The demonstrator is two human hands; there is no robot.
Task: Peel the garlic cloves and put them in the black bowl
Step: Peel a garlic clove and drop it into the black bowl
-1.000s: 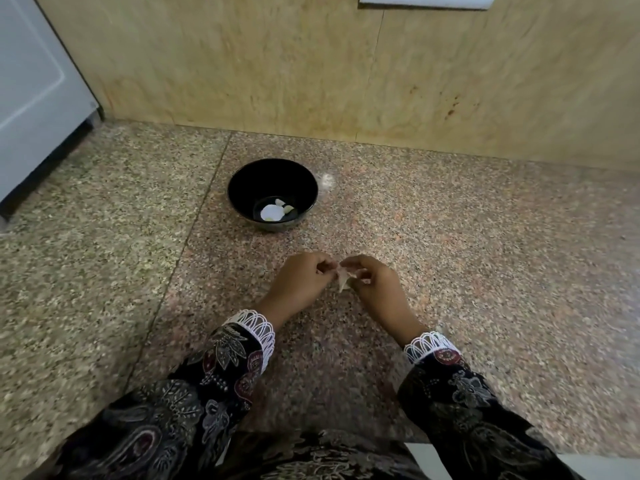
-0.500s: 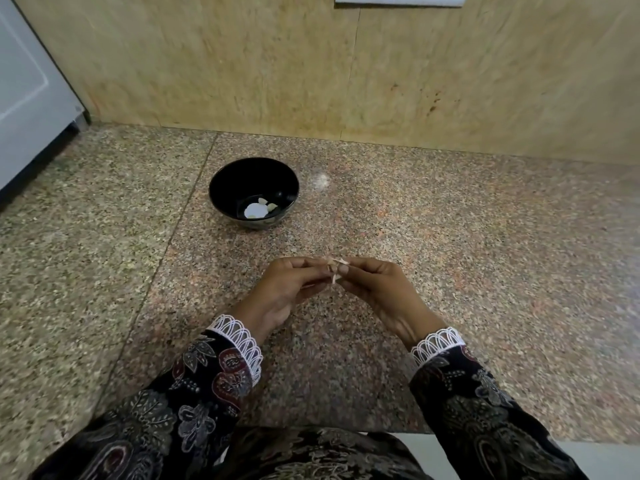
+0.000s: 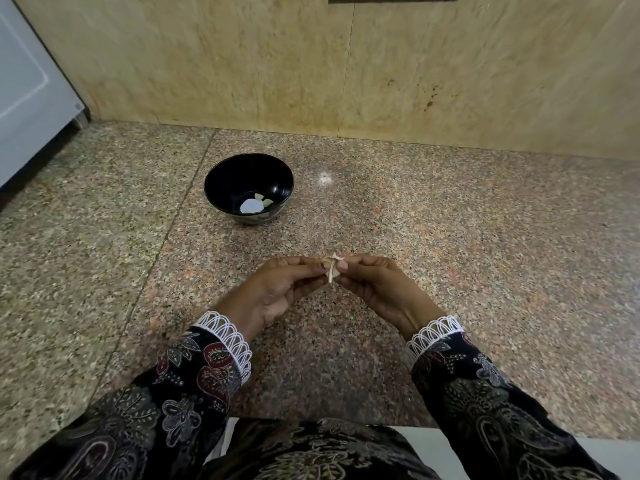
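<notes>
A small pale garlic clove (image 3: 329, 263) with a strip of loose skin hanging from it sits between my two hands above the granite counter. My left hand (image 3: 277, 289) pinches it from the left and my right hand (image 3: 375, 289) pinches it from the right, fingertips meeting at the clove. Most of the clove is hidden by my fingers. The black bowl (image 3: 221, 181) stands farther back and to the left, with a few peeled pale cloves (image 3: 254, 204) lying at its bottom.
The speckled granite counter (image 3: 485, 254) runs to a beige stone wall (image 3: 381, 71) at the back. A white appliance side (image 3: 24, 98) stands at the far left. A small pale scrap (image 3: 324, 180) lies right of the bowl.
My hands have turned palms more upward while still working the clove, and a strip of skin now hangs loose. The view has shifted slightly, so the bowl sits more to the left.
</notes>
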